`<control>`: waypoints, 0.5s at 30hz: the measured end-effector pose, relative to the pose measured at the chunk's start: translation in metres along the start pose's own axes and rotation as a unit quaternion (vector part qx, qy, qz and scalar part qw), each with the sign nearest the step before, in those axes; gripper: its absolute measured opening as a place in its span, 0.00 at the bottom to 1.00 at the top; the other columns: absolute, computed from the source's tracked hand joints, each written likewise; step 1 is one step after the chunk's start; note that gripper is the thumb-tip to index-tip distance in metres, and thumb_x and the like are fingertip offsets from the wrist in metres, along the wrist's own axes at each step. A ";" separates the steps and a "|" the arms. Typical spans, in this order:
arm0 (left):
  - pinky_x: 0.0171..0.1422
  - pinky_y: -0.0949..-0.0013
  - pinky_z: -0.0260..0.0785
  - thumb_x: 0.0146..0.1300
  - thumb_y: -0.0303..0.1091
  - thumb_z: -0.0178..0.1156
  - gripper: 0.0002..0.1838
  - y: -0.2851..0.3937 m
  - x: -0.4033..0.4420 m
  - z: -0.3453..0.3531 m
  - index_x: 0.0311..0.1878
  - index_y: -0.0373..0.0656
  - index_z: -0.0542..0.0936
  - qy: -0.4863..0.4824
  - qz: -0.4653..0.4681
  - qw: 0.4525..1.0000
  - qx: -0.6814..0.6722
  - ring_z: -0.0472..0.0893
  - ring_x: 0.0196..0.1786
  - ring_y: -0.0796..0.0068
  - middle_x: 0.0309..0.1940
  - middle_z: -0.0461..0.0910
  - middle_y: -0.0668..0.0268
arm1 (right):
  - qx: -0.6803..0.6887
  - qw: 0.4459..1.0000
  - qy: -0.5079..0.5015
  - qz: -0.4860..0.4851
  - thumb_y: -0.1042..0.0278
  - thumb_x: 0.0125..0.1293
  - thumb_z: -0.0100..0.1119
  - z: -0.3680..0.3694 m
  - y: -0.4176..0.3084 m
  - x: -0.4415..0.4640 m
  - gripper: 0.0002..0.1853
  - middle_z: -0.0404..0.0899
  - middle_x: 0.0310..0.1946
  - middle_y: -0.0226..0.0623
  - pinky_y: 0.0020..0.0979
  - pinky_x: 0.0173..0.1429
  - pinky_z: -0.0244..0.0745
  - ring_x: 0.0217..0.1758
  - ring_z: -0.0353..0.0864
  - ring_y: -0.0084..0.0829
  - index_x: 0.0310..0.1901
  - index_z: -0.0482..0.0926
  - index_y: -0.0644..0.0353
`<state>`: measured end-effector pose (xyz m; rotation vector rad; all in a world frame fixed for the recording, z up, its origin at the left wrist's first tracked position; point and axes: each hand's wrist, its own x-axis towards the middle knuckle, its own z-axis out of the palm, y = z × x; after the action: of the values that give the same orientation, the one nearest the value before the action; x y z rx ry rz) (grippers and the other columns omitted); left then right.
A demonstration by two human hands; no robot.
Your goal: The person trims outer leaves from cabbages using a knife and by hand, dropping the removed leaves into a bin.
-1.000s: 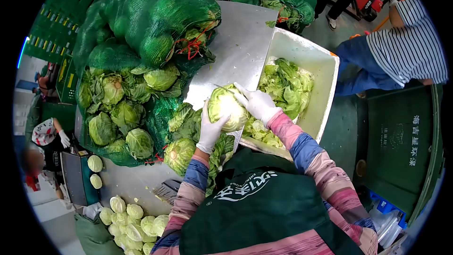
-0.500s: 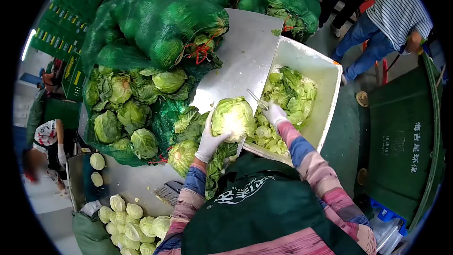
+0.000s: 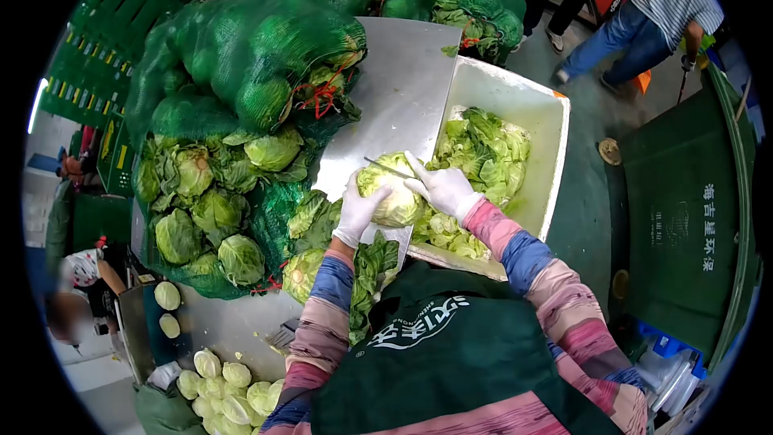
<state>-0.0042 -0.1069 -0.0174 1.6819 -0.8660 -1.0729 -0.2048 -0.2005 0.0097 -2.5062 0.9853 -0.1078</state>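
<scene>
Cabbage (image 3: 398,205) cupped in left hand (image 3: 360,208), right hand (image 3: 447,190) at its other side, gripping a knife (image 3: 387,167)

The left hand (image 3: 360,209) and right hand (image 3: 448,191) wear plain white gloves (image 3: 460,196). Long sleeves (image 3: 555,282) carry irregular, streaky bands of pink, blue, beige and maroon. Over the matching top (image 3: 499,417) lies a dark green apron (image 3: 491,346) printed with white Chinese characters (image 3: 411,329).
</scene>
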 end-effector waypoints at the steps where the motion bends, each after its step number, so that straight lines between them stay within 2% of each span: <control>1: 0.60 0.67 0.72 0.49 0.42 0.74 0.42 -0.005 0.003 -0.001 0.63 0.30 0.66 0.003 0.001 1.000 0.008 0.79 0.53 0.64 0.52 0.77 0.51 | 0.000 1.000 -0.012 -0.003 0.39 0.72 0.38 0.000 0.000 0.002 0.35 0.80 0.21 0.47 0.45 0.29 0.73 0.24 0.80 0.48 0.74 0.49 0.49; 4: 0.61 0.66 0.70 0.50 0.45 0.73 0.42 -0.008 0.007 -0.005 0.63 0.31 0.67 0.001 0.015 0.999 0.036 0.78 0.54 0.62 0.51 0.77 0.50 | -0.007 0.999 -0.034 -0.009 0.38 0.72 0.36 -0.004 0.001 0.012 0.37 0.80 0.23 0.49 0.46 0.30 0.74 0.25 0.80 0.49 0.75 0.48 0.51; 6: 0.60 0.66 0.70 0.52 0.41 0.72 0.38 0.000 0.004 -0.005 0.62 0.32 0.67 -0.009 0.016 0.999 0.041 0.78 0.53 0.64 0.51 0.78 0.51 | -0.001 0.998 -0.062 -0.010 0.39 0.72 0.37 -0.009 0.003 0.020 0.36 0.80 0.23 0.50 0.46 0.31 0.74 0.25 0.81 0.49 0.75 0.48 0.49; 7: 0.60 0.66 0.70 0.52 0.41 0.72 0.38 0.007 -0.001 -0.004 0.62 0.32 0.67 -0.012 0.016 0.999 0.044 0.78 0.53 0.64 0.51 0.78 0.51 | 0.026 0.999 -0.039 -0.004 0.39 0.72 0.38 -0.010 0.004 0.023 0.33 0.81 0.25 0.51 0.46 0.35 0.76 0.29 0.82 0.50 0.73 0.55 0.45; 8: 0.60 0.67 0.71 0.53 0.39 0.71 0.37 0.014 -0.006 -0.004 0.62 0.32 0.67 -0.010 0.007 1.000 0.026 0.78 0.53 0.65 0.51 0.78 0.52 | 0.027 0.999 -0.039 -0.001 0.39 0.72 0.38 -0.012 0.004 0.025 0.33 0.81 0.25 0.51 0.46 0.35 0.76 0.29 0.82 0.50 0.73 0.55 0.45; 11: 0.59 0.68 0.71 0.55 0.35 0.70 0.34 0.023 -0.012 -0.004 0.62 0.33 0.67 -0.011 -0.008 1.000 -0.003 0.78 0.52 0.67 0.51 0.78 0.54 | 0.093 0.994 -0.054 0.017 0.38 0.70 0.40 -0.017 0.004 0.037 0.28 0.83 0.34 0.52 0.47 0.45 0.77 0.39 0.83 0.51 0.68 0.67 0.38; 15: 0.58 0.69 0.72 0.55 0.34 0.69 0.34 0.020 -0.015 -0.006 0.62 0.34 0.67 -0.016 -0.003 1.000 -0.002 0.78 0.52 0.68 0.52 0.78 0.56 | 0.061 0.994 -0.090 0.023 0.37 0.70 0.39 -0.039 -0.003 0.046 0.28 0.83 0.40 0.50 0.46 0.51 0.76 0.44 0.82 0.50 0.65 0.71 0.39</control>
<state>-0.0056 -0.0982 0.0064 1.6692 -0.8805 -1.1075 -0.1782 -0.2436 0.0421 -2.3337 0.9324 0.0685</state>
